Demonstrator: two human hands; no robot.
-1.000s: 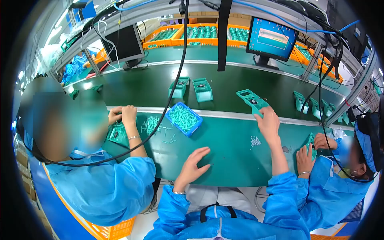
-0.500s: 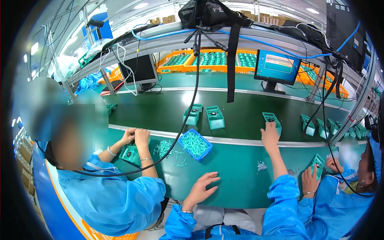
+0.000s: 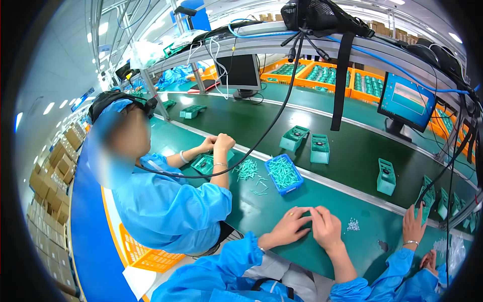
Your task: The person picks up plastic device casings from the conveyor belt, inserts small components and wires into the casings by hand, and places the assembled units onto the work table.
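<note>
My left hand (image 3: 290, 227) and my right hand (image 3: 327, 229) meet at the fingertips above the green work surface. Their fingers are pinched together, and whatever they hold, if anything, is too small to name. A blue tray (image 3: 284, 174) of green sticks stands beyond my left hand, with a loose pile of green sticks (image 3: 246, 170) to its left. Small pale pieces (image 3: 353, 225) lie to the right of my right hand. On the dark strip beyond stand green housings, one (image 3: 386, 177) at the right and two (image 3: 320, 149) nearer the middle.
A co-worker (image 3: 166, 201) on the left handles a green housing (image 3: 204, 164). Another co-worker's hand (image 3: 413, 226) touches a housing (image 3: 427, 197) at the right. Two monitors (image 3: 408, 100) and orange crates (image 3: 322, 76) stand behind. A black cable hangs across the view.
My right hand has let go of the green housing, left it on the dark strip and come back to my left hand. The view has swung left. The right co-worker's hand has reached forward to a housing.
</note>
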